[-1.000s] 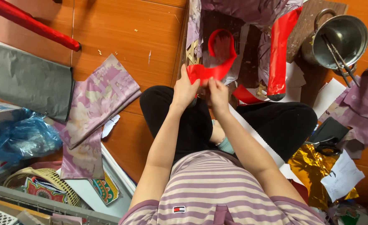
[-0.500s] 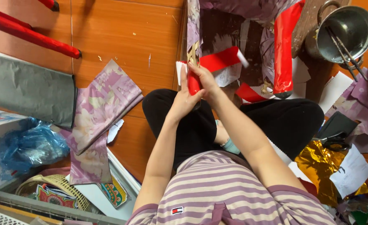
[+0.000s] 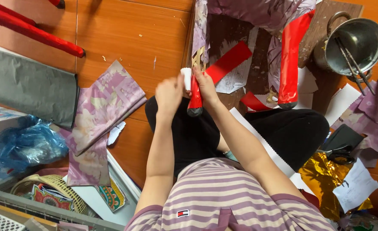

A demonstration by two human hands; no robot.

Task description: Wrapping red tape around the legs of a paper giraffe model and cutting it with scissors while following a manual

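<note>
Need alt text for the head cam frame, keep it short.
Seen from above, a person seated on an orange wood floor wraps a red paper strip around a short red-covered stick, right hand gripping the stick and left hand beside it at a small white piece. Floral purple paper sheets, gold foil and a steel pot lie around.

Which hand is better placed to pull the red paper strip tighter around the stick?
Right, probably. The right hand already grips the red-wrapped stick where the red paper strip leaves it; the left hand sits beside it, at the white end.
</note>
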